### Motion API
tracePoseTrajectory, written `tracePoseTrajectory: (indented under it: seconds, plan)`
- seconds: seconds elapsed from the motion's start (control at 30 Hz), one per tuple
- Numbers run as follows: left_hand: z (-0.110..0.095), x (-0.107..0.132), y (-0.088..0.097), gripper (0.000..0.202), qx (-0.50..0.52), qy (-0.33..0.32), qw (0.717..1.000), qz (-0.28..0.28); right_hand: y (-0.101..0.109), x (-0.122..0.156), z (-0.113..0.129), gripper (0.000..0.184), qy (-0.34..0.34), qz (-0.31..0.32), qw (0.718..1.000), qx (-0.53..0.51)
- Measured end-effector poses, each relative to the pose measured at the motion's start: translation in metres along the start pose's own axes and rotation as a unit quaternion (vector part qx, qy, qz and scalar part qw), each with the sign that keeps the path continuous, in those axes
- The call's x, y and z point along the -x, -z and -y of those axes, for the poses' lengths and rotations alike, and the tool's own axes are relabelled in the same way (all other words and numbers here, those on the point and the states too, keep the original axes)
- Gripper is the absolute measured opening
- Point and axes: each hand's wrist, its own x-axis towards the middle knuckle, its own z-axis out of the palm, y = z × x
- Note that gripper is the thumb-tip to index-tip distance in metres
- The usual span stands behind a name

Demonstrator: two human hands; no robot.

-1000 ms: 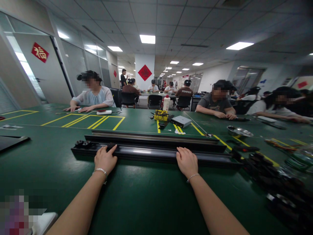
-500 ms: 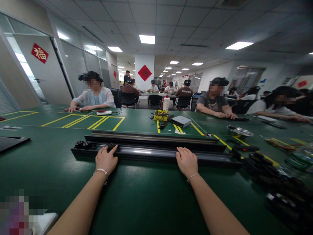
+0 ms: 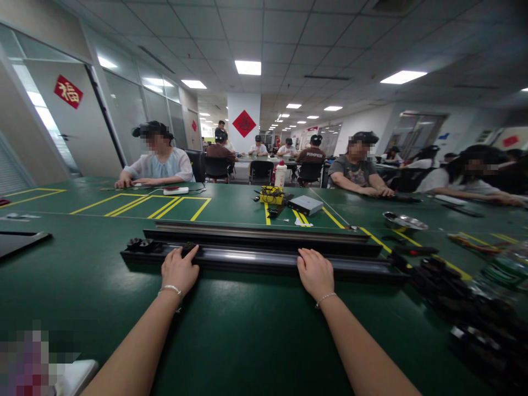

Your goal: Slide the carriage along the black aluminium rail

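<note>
Hardly anything has changed: your left hand point(image 3: 180, 270) and right hand point(image 3: 316, 270) are where they were, on the long black rail point(image 3: 247, 258) in the middle of the frame, so the work looks the same. Your left thumb sits apart from its fingers, near a small black block point(image 3: 188, 247). Your right fingers lie close together. I can't tell if either hand grips

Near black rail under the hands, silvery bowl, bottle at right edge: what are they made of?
Near black rail: probably coated metal, smooth and glossy, going by the long bright streak; plastic possible.
Silvery bowl: likely polished stainless steel, judging by its mirror-like glints.
Bottle: looks like thin clear plastic with a green label; blurred, so less certain.
</note>
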Motion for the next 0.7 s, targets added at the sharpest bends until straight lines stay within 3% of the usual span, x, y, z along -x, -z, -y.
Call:
tracePoseTrajectory:
  seconds: [0.7]
  plan:
    - [-0.0008, 0.0008, 0.0005, 0.051, -0.005, -0.005, 1.000, -0.012, -0.0016, -0.0002, -0.0013, 0.039, 0.006, -0.010, 1.000, 0.001]
